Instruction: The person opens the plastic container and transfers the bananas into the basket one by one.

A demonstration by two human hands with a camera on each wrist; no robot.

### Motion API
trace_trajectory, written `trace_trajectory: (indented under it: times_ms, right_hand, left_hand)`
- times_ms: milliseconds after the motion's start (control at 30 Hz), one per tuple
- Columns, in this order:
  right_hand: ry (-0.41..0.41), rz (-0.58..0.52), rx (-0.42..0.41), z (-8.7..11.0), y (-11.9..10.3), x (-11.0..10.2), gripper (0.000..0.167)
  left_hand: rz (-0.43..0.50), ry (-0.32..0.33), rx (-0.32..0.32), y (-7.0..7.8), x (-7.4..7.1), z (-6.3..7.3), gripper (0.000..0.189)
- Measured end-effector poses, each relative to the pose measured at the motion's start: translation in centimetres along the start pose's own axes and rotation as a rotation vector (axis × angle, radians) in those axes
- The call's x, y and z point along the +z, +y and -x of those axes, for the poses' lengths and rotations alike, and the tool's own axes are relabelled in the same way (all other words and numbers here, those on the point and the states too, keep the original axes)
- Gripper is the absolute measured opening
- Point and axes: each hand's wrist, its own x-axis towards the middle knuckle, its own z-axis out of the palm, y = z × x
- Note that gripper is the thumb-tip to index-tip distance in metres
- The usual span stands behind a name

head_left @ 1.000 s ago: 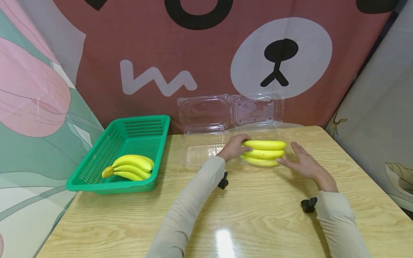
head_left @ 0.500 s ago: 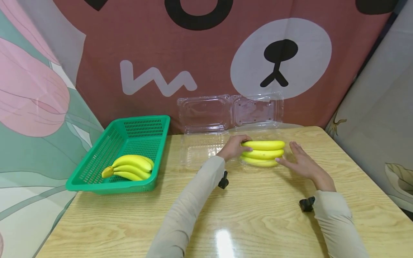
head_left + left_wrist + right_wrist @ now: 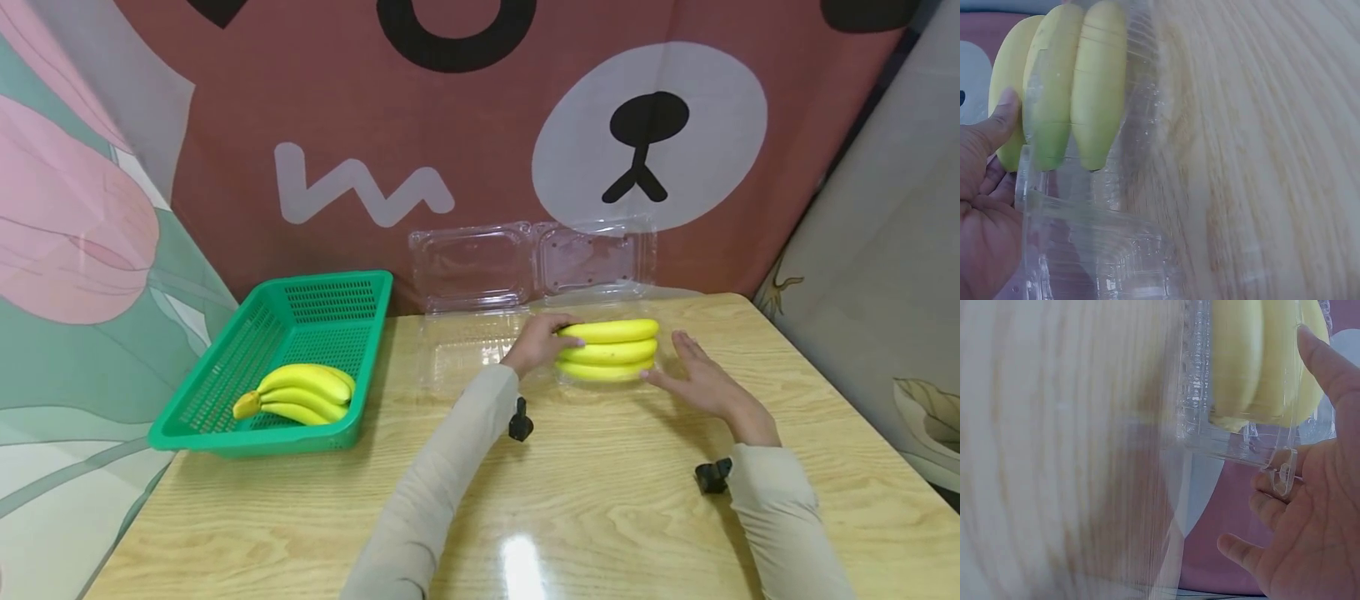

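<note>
A bunch of bananas [image 3: 608, 351] lies over the tray of the right clear plastic clamshell container [image 3: 1141, 250]. My left hand [image 3: 536, 343] grips the bunch at its left end. The left wrist view shows the thumb along the outer banana and the other fingers partly hidden beyond. At the opposite end is my right hand [image 3: 705, 382], its fingers spread and fairly straight. Its thumb rests at the container's side wall in the right wrist view, and its fingers lie near the corner tab [image 3: 1284, 476].
A second open clamshell [image 3: 468, 354] sits to the left, and both raised lids [image 3: 476, 267] lean toward the printed cloth. Further left stands a green basket [image 3: 270, 437] with another bunch of bananas [image 3: 303, 393]. The wooden table [image 3: 600, 500] extends toward me.
The bananas have shifted slightly up and left in the head view, still in my left hand. My right hand has moved a little left. The head view itself has drifted slightly.
</note>
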Motion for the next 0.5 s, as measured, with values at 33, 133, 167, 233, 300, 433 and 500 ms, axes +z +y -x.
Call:
trace_trajectory:
  times_ms: [33,133,167,233,300,433,500]
  right_hand:
    - [0.000,-0.001,-0.002,0.0,0.0,0.0,0.102]
    - [-0.003,0.002,0.000,0.0,0.1,0.0,0.102]
    - [-0.005,0.003,0.002,0.0,0.1,0.0,0.102]
    - [-0.004,0.001,-0.001,-0.1,0.1,0.1,0.102]
    - [0.002,0.005,-0.005,-0.1,0.1,0.1,0.101]
    - [0.012,0.011,-0.010,-0.2,0.0,0.1,0.101]
    - [0.012,0.012,-0.008,-0.2,0.1,0.1,0.101]
  left_hand:
    - [0.018,0.009,-0.013,0.0,0.0,0.0,0.037]
    - [0.052,0.028,-0.027,0.3,-0.2,0.2,0.035]
    - [0.057,0.031,-0.028,0.4,-0.3,0.3,0.035]
    - [0.047,0.037,-0.017,0.5,-0.4,0.3,0.035]
    - [0.045,0.048,-0.010,0.8,-0.6,0.3,0.036]
    - [0.066,0.072,0.009,1.3,-1.1,0.4,0.036]
    - [0.084,0.079,0.014,1.5,-1.3,0.6,0.036]
